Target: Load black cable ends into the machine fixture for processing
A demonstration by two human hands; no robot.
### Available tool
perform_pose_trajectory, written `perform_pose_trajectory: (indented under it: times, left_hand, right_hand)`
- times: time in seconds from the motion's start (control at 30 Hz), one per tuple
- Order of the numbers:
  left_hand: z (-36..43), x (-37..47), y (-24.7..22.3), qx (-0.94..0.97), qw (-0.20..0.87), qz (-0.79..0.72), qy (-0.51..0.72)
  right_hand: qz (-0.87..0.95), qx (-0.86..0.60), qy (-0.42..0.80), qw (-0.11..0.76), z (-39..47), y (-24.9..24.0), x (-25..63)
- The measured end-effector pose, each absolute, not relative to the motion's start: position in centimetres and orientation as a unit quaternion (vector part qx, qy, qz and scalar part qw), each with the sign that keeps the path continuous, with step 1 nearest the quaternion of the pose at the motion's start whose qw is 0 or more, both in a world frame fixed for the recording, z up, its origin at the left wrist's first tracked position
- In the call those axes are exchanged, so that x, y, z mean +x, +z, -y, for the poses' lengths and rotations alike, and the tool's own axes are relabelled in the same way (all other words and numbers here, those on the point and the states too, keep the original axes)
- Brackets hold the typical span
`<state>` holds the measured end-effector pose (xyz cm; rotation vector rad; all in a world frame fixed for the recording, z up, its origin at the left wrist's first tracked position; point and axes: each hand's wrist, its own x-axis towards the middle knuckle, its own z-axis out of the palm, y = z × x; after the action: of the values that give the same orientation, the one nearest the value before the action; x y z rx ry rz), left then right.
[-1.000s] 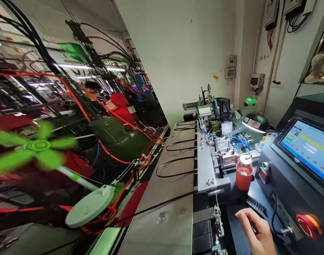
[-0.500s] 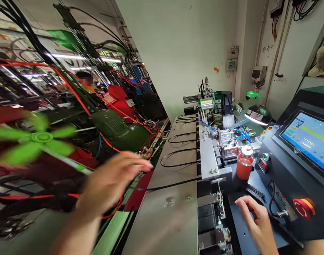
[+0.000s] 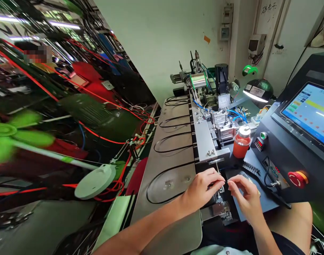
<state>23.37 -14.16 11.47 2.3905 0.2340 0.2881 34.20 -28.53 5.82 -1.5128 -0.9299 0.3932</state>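
steel surface (image 3: 175,230): under cables | nearest black cable (image 3: 147,191): looped there, reaching left wrist | left hand (image 3: 204,187), right hand (image 3: 245,194): fingertips pinched, nearly meeting, contents unclear | brush (image 3: 252,168): beyond right hand | red jar (image 3: 241,146): near brush

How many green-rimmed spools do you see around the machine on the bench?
2: a silvery spool left of the black upright block, and a smaller-looking spool above the lamp. Others may be hidden.
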Motion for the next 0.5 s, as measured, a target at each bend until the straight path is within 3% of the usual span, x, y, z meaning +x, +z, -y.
perform_pose_trajectory:
  times: [0.17,0.37,0.5]
  left_hand:
    - [13.9,23.0,12.1,0.946,0.310,-0.067,0.064]
    - [15.7,23.1,12.9,0.878,0.443,-0.148,0.108]
    - [15.9,23.1,12.5,0.863,0.469,-0.158,0.100]
  right_hand:
    - [0.482,-0.655,0.171,0.556,28.6,6.6,34.5]
    - [0.424,-0.657,-0.103,0.615,27.1,5.5,32.1]
    - [0.425,-0.670,-0.162,0.587,26.4,5.2,31.4]
